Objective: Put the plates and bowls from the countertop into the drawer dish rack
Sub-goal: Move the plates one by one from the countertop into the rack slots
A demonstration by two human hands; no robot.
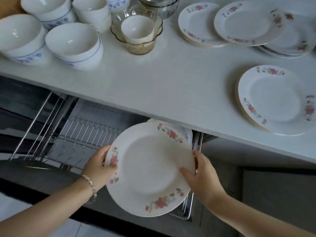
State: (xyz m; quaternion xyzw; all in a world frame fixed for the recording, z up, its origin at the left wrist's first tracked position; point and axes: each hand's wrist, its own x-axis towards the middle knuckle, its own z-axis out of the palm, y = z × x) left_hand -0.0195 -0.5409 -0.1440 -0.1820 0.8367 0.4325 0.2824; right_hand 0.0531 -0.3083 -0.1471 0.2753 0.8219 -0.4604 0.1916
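Now, on the far left of the countertop (153, 79) sit the white bowls (73, 43). Some sit inside each other, likely to save room. Just beside them a little white cup (136, 29) sits inside a glass bowl (118, 31).

Under the countertop the drawer is pulled out, so the wire dish rack (82, 132) can be reached from above. Its thin wires stand up in a row. I think that is so plates can stand on their edges between them.

Next comes the left hand (98, 166), with a bracelet (90, 183) on its wrist. It grips the left rim of the plate (150, 168), thumb on top and fingers curled behind.

The plate has pink flowers round its rim. It is held tilted, just over the right end of the rack, not yet standing in it. Tilting it may help its edge slide between the wires.

The right hand (203, 173) grips the right rim the same way. Two hands likely keep the slippery plate steady.

Behind the plate, something white (186, 132) pokes out under the countertop. It may be another plate in the rack, but I cannot tell.

On the right of the countertop wait the stacks of plates (273, 100), so there is a lot more to put away.
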